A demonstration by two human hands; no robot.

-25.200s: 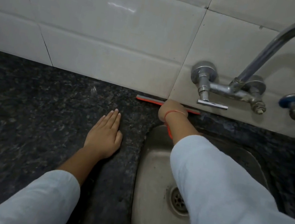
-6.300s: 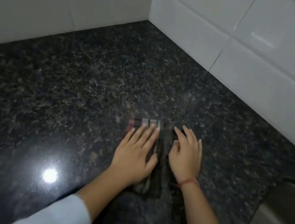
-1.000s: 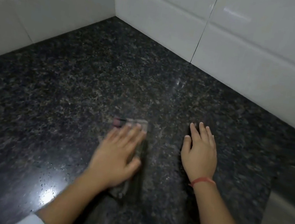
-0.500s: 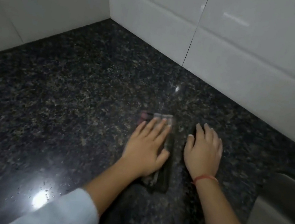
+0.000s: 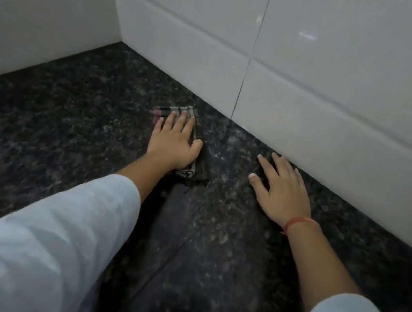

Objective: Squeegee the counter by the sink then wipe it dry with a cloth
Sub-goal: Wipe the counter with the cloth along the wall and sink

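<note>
The cloth (image 5: pixel 194 154), dark with pale check lines and folded into a narrow strip, lies flat on the dark speckled table (image 5: pixel 38 141) a little out from the corner where the two tiled walls meet; my left hand (image 5: pixel 174 142) presses down on it with the palm flat and the fingers stretched forward, so that grip is apart and lies on the cloth rather than closes round it; the far end of the cloth and its right edge show beyond my hand; my right hand (image 5: pixel 283 190) rests flat on the bare table just beside the foot of the white tiled wall (image 5: pixel 316 106), fingers spread, holding nothing, well apart from the cloth; a red thread (image 5: pixel 297 223) circles that wrist; pale sleeves (image 5: pixel 49 238) cover both forearms; nothing stands between the cloth and the walls.
</note>
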